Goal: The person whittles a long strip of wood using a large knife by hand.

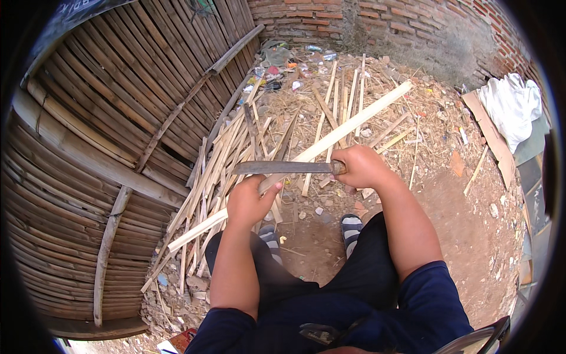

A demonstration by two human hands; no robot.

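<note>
A long pale strip of split bamboo or wood (354, 121) slants from lower left to upper right across my front. My left hand (247, 200) is closed round its lower part, thumb lying along the top. In my right hand (361, 168) is the short wooden handle of a machete (283, 167). The dark blade points left and lies across the strip, just beyond my left hand. Whether its edge bites into the strip I cannot tell.
Many loose strips (203, 183) lie piled along the bamboo slat wall (106, 88) on the left. Scraps and litter cover the dirt up to the brick wall (413, 29). A white sack (510, 109) and cardboard (489, 138) lie at right. My sandalled feet (351, 233) are below.
</note>
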